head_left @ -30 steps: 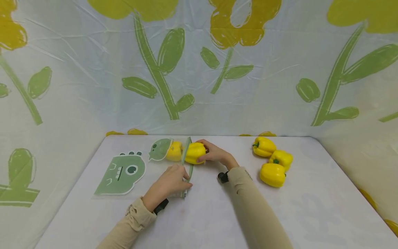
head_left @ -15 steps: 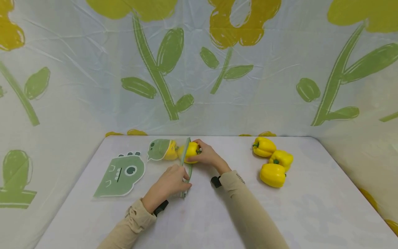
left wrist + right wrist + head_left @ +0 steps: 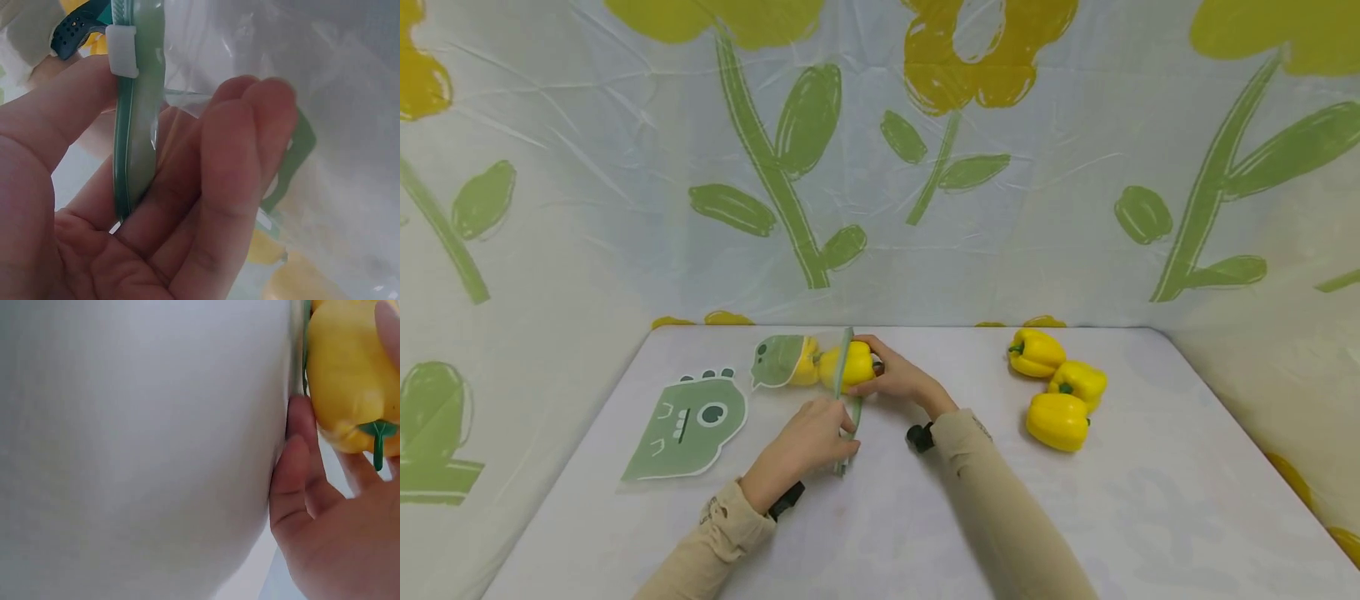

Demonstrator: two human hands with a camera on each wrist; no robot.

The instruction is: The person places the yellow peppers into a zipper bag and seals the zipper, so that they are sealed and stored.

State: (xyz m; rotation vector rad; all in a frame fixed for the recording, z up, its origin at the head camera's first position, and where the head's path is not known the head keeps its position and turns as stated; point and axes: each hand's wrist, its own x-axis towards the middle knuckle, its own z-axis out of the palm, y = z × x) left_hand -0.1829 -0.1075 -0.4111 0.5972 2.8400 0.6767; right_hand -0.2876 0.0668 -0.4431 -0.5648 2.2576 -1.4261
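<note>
Holding the green zip edge of a clear, monster-printed zip-top bag (image 3: pixel 703 429) between the thumb and fingers of the left hand (image 3: pixel 808 433). Seeing the white zip slider (image 3: pixel 122 50) just by the left thumb in the left wrist view. Gripping a yellow bell pepper (image 3: pixel 859 365) in the curled fingers of the right hand (image 3: pixel 904 377), pointing its green stem (image 3: pixel 379 447) back toward the palm. Placing that pepper across the bag's mouth, with its left part behind the film and its right part outside. Seeing another yellow pepper (image 3: pixel 808 367) through the film, just beside the gripped one and partly covered by a small green print (image 3: pixel 777 360). Having three loose bell peppers (image 3: pixel 1057 421) in a close cluster on the white table (image 3: pixel 1157 500), well apart at the right. Wearing beige sleeves (image 3: pixel 1022 492). Facing a flower-patterned backdrop (image 3: pixel 985 275).
</note>
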